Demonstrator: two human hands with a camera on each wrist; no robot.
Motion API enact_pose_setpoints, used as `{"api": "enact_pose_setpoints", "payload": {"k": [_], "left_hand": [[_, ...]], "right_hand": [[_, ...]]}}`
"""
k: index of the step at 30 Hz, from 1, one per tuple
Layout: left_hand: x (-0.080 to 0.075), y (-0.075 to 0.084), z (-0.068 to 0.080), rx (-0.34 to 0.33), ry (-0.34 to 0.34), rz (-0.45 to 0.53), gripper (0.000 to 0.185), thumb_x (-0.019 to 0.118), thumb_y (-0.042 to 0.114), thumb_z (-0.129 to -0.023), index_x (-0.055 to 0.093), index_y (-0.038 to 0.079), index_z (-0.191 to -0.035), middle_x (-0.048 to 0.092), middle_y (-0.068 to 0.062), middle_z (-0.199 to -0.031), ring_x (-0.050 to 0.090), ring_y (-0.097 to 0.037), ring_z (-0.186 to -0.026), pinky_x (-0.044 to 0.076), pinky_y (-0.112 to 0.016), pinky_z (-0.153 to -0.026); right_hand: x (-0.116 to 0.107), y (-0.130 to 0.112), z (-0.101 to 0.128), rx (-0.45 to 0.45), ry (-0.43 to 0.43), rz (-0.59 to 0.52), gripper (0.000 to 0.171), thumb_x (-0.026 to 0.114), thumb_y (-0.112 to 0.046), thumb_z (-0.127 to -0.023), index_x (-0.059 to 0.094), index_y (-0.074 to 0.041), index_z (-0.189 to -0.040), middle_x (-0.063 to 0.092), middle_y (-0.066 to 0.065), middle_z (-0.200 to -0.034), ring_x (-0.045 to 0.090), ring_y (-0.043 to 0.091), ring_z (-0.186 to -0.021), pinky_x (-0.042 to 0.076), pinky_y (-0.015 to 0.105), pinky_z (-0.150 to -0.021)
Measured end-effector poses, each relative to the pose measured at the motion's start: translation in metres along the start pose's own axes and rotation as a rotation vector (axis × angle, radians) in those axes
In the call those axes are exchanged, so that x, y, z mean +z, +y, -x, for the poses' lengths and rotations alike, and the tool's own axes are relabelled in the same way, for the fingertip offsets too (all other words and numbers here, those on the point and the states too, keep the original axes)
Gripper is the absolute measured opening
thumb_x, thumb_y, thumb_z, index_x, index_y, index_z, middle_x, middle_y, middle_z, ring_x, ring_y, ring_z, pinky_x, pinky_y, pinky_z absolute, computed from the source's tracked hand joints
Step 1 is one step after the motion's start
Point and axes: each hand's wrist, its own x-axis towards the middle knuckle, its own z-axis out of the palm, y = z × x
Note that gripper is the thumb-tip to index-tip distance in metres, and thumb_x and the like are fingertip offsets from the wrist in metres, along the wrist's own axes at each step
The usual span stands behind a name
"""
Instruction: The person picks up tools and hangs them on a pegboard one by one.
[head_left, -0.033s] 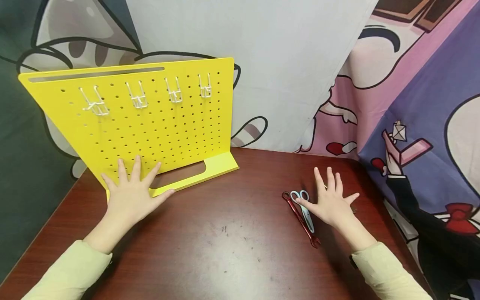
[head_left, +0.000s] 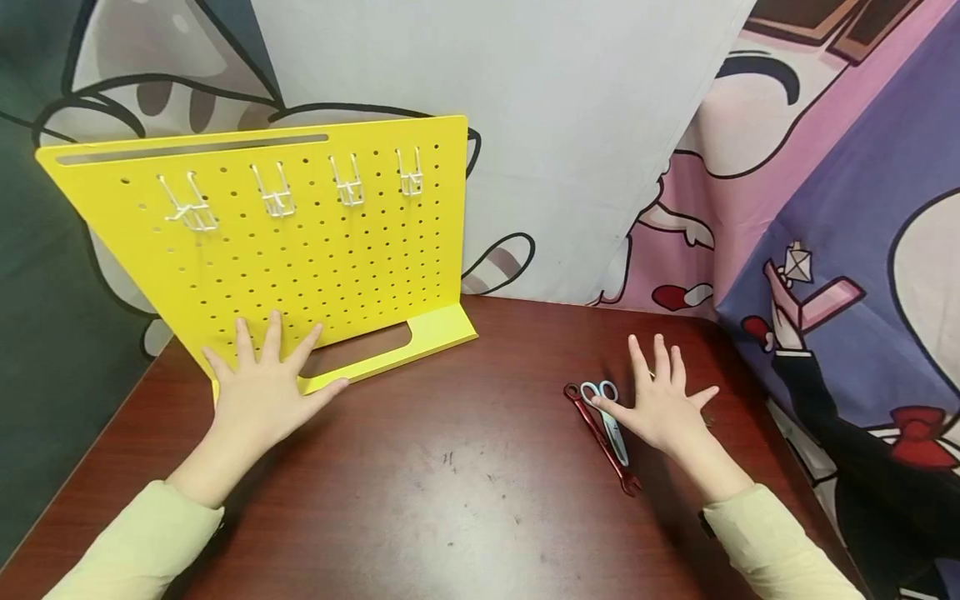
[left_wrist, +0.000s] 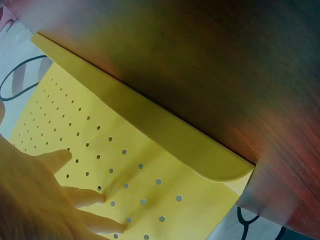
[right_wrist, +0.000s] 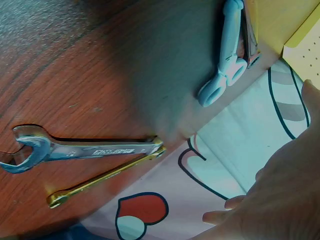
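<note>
1. Head view: the left hand (head_left: 258, 392) lies spread, fingers straight, on the foot of the yellow pegboard (head_left: 300, 242) near the worktop's (head_left: 450, 492) back left corner, holding nothing.
2. Its right hand (head_left: 663, 408) is spread flat too, empty, its thumb touching the blue scissors (head_left: 609, 417) beside the red wrench (head_left: 600, 437) toward the right edge.
3. A push from the left hand could tip or slide the upright board, whose wire hooks (head_left: 277, 196) hang bare.
4. Right wrist view shows a silver wrench (right_wrist: 82, 150) and a thin gold wrench (right_wrist: 105, 181) near the hand; a sweep could knock them off the edge.
</note>
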Motion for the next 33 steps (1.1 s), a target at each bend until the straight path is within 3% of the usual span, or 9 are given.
{"api": "enact_pose_setpoints", "payload": {"k": [12, 25, 30, 33], "left_hand": [[0.005, -0.003, -0.005, 0.025, 0.03, -0.04, 0.093, 0.053, 0.081, -0.091, 0.041, 0.024, -0.164, 0.021, -0.037, -0.169, 0.007, -0.072, -0.154, 0.0, -0.095, -0.109], [0.006, -0.012, 0.005, 0.069, 0.092, -0.026, 0.083, 0.063, 0.064, -0.095, 0.039, 0.023, -0.163, 0.029, -0.035, -0.167, 0.007, -0.065, -0.157, -0.002, -0.091, -0.114], [0.001, -0.02, 0.011, 0.098, 0.17, -0.043, 0.079, 0.065, 0.053, -0.095, 0.039, 0.022, -0.163, 0.032, -0.034, -0.165, 0.014, -0.06, -0.158, -0.001, -0.086, -0.12], [-0.003, -0.026, 0.014, 0.127, 0.276, -0.037, 0.073, 0.047, 0.064, -0.101, 0.045, 0.018, -0.158, 0.038, -0.035, -0.161, 0.024, -0.059, -0.154, 0.004, -0.083, -0.123]], "right_hand": [[0.0, 0.0, -0.004, 0.015, 0.014, -0.009, 0.118, 0.069, -0.072, -0.088, 0.003, -0.02, -0.172, 0.002, 0.03, -0.175, 0.0, 0.056, -0.161, 0.001, 0.101, -0.098], [0.003, -0.003, -0.015, -0.014, 0.08, -0.065, 0.115, 0.071, -0.068, -0.088, 0.011, -0.016, -0.171, 0.01, 0.03, -0.174, 0.01, 0.057, -0.159, 0.008, 0.099, -0.102], [0.002, -0.013, -0.022, -0.067, 0.155, -0.172, 0.105, 0.074, -0.057, -0.092, 0.018, -0.015, -0.17, 0.018, 0.028, -0.172, 0.022, 0.056, -0.155, 0.021, 0.092, -0.11], [0.001, -0.022, -0.027, -0.114, 0.203, -0.232, 0.096, 0.074, -0.05, -0.095, 0.026, -0.01, -0.168, 0.025, 0.027, -0.171, 0.029, 0.053, -0.154, 0.028, 0.082, -0.116]]}}
